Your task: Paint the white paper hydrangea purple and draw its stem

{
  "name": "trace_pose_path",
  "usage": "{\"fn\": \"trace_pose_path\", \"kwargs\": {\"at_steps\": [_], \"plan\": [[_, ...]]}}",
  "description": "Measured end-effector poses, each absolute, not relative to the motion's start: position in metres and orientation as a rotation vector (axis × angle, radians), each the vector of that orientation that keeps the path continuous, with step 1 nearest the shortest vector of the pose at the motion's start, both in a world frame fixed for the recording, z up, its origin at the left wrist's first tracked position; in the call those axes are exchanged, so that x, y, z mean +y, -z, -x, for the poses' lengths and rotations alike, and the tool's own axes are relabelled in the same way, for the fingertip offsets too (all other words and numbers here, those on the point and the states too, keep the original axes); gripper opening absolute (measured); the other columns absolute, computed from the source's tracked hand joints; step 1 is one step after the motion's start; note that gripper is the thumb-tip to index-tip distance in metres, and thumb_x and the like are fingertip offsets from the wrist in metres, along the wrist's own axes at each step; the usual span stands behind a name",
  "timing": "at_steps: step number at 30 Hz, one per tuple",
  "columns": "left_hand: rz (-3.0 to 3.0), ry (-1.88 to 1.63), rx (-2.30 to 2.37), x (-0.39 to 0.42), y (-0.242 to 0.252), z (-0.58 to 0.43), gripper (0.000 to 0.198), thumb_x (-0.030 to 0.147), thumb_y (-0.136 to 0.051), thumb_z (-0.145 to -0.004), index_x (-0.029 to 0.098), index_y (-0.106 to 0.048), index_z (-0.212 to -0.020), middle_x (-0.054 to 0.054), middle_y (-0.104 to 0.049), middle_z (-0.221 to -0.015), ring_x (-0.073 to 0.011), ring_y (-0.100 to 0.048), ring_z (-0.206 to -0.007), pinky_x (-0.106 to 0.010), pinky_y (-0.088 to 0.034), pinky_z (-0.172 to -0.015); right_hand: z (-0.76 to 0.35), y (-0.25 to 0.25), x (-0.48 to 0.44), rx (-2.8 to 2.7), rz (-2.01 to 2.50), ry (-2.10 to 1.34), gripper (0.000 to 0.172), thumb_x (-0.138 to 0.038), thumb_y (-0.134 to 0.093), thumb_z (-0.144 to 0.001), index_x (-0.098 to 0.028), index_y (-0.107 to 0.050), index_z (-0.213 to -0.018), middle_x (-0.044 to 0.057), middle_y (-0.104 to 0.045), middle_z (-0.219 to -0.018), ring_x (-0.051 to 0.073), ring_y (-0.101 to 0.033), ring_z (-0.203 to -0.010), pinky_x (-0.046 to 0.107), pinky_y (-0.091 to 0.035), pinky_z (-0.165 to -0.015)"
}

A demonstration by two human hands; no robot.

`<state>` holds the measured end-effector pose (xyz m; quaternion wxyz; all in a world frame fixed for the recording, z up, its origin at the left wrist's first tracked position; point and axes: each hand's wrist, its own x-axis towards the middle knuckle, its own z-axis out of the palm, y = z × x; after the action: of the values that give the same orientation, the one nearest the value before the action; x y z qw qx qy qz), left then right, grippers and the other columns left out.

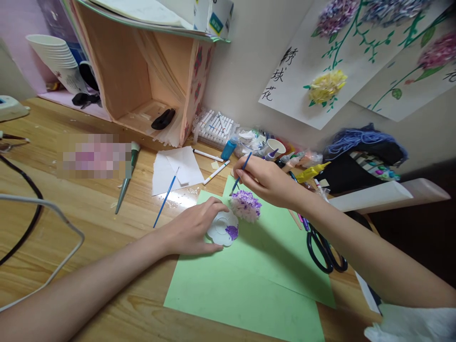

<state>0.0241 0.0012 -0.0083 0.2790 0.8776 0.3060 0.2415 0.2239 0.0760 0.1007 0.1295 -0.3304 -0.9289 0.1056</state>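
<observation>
My right hand pinches a blue-handled paintbrush, its tip down at the upper left edge of a fluffy paper flower. The flower's petals are purple on top and whitish pink below. My left hand grips the left rim of a white scalloped paint palette, which holds a patch of purple paint. Palette and flower rest on overlapping green paper sheets.
A second blue brush lies partly on white paper. Markers and a blue bottle sit behind the green paper. Black-handled scissors lie at its right, paper rolls beyond. A cardboard box shelf stands at the back left.
</observation>
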Motion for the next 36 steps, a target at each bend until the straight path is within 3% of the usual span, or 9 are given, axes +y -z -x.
{"fn": "trace_pose_path", "kwargs": {"at_steps": [27, 36], "plan": [[-2.364, -0.651, 0.809, 0.001, 0.009, -0.024, 0.064, 0.033, -0.071, -0.076, 0.022, -0.031, -0.125, -0.012, -0.050, -0.122, -0.0302, -0.057, -0.109, -0.043, -0.052, -0.087, -0.224, -0.103, 0.074, -2.677, 1.049, -0.259, 0.018, -0.024, -0.037, -0.096, -0.019, -0.051, -0.085, 0.006, -0.061, -0.077, 0.018, -0.054, -0.070, 0.030, -0.040, -0.065], [-2.272, -0.961, 0.947, 0.003, 0.008, -0.025, 0.070, 0.038, -0.071, -0.076, 0.026, -0.026, -0.128, -0.011, -0.048, -0.123, -0.0283, -0.055, -0.113, -0.045, -0.053, -0.087, -0.233, -0.119, 0.041, -2.460, 0.829, -0.208, 0.019, -0.018, -0.037, -0.093, -0.025, -0.051, -0.081, 0.004, -0.060, -0.071, 0.020, -0.057, -0.067, 0.035, -0.043, -0.065]]}}
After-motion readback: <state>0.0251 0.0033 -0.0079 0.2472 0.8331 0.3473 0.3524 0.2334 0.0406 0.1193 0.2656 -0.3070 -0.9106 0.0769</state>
